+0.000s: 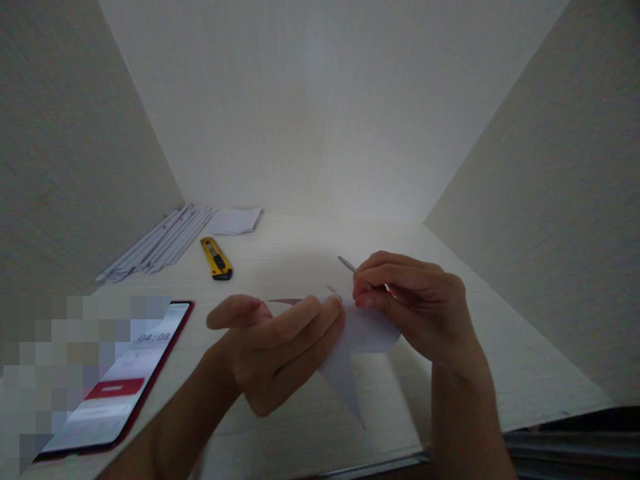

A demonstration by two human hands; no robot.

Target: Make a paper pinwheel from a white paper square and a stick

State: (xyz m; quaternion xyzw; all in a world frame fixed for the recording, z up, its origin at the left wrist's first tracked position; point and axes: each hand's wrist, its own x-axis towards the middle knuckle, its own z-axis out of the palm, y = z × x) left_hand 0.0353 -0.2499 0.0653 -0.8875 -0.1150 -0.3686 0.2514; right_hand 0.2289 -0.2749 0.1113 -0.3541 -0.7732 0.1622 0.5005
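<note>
A folded sheet of white paper (373, 332) with pointed corners is held up over the table between both my hands. My left hand (280, 347) comes from the lower left, its fingers closed against the paper's left side, with the index finger or thumb lifted away. My right hand (415, 300) pinches the paper near its middle between thumb and fingertips; a tiny thing at the pinch is too small to make out. Behind my right fingers, a thin grey pointed thing (347, 263) shows only its tip end, the rest hidden.
A yellow utility knife (217, 259) lies on the white table (300, 253). Behind it are a stack of white paper (235, 221) and several folded paper strips (160, 243). A phone (115, 380) rests at left. White walls rise behind and on both sides.
</note>
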